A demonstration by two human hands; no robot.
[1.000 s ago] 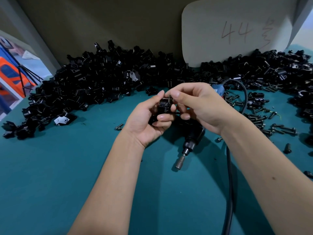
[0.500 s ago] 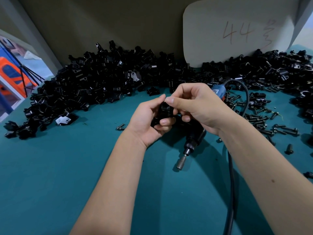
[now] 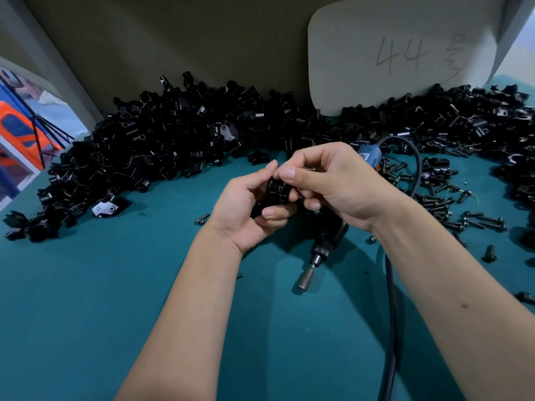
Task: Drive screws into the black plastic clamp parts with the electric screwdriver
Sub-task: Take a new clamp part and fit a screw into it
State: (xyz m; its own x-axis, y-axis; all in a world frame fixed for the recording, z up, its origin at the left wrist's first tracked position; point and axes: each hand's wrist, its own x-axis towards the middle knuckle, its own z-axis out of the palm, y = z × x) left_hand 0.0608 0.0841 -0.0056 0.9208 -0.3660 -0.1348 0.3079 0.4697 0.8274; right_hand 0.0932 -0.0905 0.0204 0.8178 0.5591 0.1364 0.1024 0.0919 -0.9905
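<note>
Both hands are meeting over the middle of the teal green felt-like table surface (image 3: 86, 314). The left hand (image 3: 243, 212) is gripping one small black plastic clamp part (image 3: 276, 189), with its fingers curled around the part from the left and from below. The right hand (image 3: 333, 186) is coming from the right side; its thumb and forefinger are pressed together at the top of the same clamp part. They are probably pinching a small metal screw (image 3: 309, 168), because a small shiny piece is showing between the fingers, but it is too small to be sure.

The electric screwdriver with black body and blue rear end (image 3: 327, 235) is lying on the table just under the right hand, not held by any hand. Its silver metal socket tip (image 3: 304, 283) is pointing toward the person. Its thick black cable (image 3: 390, 314) is running from the blue end in a curve and then down beside the right forearm.

A big pile of black plastic clamp parts (image 3: 173, 146) is lying along the far side of the table, against the wall. Many loose dark metal screws (image 3: 440, 198) are scattered on the right, near the cable. A pale rounded board with handwritten "44" (image 3: 399, 53) is leaning behind the pile.
</note>
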